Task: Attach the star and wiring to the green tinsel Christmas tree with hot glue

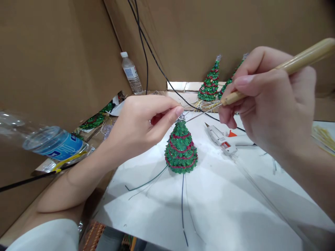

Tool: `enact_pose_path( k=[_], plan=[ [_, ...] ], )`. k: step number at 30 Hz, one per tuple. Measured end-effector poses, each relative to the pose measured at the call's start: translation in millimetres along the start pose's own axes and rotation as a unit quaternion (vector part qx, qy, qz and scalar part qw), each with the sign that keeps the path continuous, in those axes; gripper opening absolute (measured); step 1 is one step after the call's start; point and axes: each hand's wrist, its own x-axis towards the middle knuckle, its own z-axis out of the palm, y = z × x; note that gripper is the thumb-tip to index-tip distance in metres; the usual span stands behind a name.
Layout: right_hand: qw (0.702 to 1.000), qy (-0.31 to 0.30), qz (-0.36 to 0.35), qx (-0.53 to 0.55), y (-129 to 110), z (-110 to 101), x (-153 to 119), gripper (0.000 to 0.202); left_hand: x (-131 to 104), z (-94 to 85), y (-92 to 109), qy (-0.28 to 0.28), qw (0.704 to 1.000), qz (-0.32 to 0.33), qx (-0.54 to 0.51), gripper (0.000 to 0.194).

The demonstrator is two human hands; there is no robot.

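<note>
Our left hand (141, 122): fingers pinched together at top of green tree (181, 151) on white bench (222, 205); whatever they hold, too small to tell. Our right hand (274, 94): fingers wrapped round wooden-handled tool (300, 57), metal shaft aimed at treetop. Background tree (225, 88) partly hidden behind right hand; handle end cut off. Around us: blue-labelled bottle (61, 143) left, glue gun (222, 139) right.
</note>
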Motion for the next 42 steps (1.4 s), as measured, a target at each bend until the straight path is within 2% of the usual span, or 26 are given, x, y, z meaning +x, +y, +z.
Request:
enact_pose_path(
  k=[7, 12, 19, 25, 28, 33, 42],
  plan=[
    [0.998, -0.005, 0.056, -0.007, -2, 3, 2, 0.021, 0, 0.7, 0, 0.009, 1.0, -0.004, 0.002, 0.019],
    [0.999, 0.006, 0.049, -0.015, -4, 3, 3, 0.022, 1, 0.7, 0, 0.01, 1.0, 0.002, -0.008, 0.02],
    [0.999, -0.015, 0.048, -0.007, -5, 0, 5, 0.023, 0, 0.3, 1, 0.004, 1.0, -0.012, 0.005, 0.021],
    [0.996, -0.07, 0.042, -0.018, -4, 5, 16, 0.018, 0, 0.4, 1, 0.008, 1.0, -0.003, 0.005, 0.019],
    [0.994, -0.089, 0.067, -0.013, -2, 6, 24, 0.017, 1, -0.1, 1, 0.005, 1.0, -0.009, 0.007, 0.019],
    [0.997, -0.062, 0.052, 0.014, 2, 2, 30, 0.02, 1, -0.4, 2, 0.001, 1.0, -0.003, 0.0, 0.021],
    [0.994, -0.058, 0.082, 0.048, 11, 2, 29, 0.019, 1, 0.0, 1, 0.003, 1.0, 0.005, 0.0, 0.02]
  ],
)
